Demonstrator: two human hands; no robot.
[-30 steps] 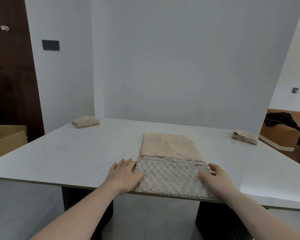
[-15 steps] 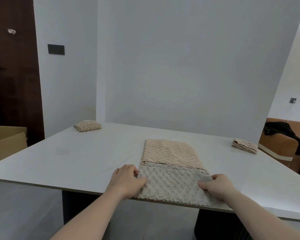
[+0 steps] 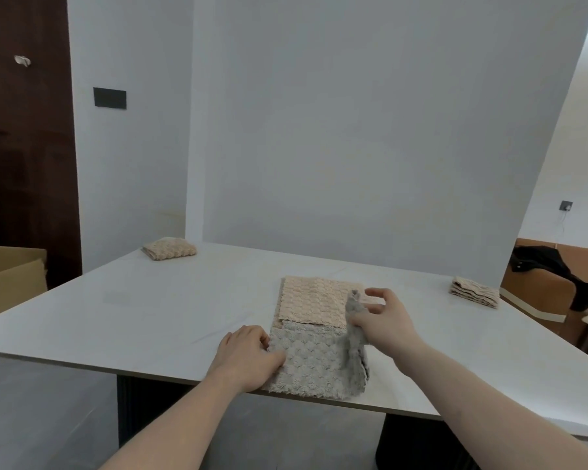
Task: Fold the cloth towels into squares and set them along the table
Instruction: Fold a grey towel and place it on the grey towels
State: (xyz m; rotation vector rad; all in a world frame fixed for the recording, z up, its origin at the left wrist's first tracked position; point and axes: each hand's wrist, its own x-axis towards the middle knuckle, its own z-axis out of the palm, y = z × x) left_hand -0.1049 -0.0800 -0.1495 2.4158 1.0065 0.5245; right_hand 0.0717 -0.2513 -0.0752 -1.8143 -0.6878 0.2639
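Note:
A textured towel (image 3: 314, 362) lies at the near edge of the white table (image 3: 157, 310), its grey part nearest me and a beige part (image 3: 314, 301) beyond it. My left hand (image 3: 248, 356) grips the grey part's left edge against the table. My right hand (image 3: 382, 320) pinches the grey part's right edge and holds it lifted and turned toward the left. A folded beige towel (image 3: 169, 248) sits at the far left corner. A stack of beige towels (image 3: 475, 292) rests at the far right.
A white wall panel (image 3: 370, 130) stands along the table's back edge. A cardboard box (image 3: 9, 276) is at the left, beside a dark wooden door. A brown seat with dark clothing (image 3: 550, 269) on it stands at the right.
My right hand has lifted the grey towel's right edge off the table and carried it up and leftward. My left hand has stayed on the left edge.

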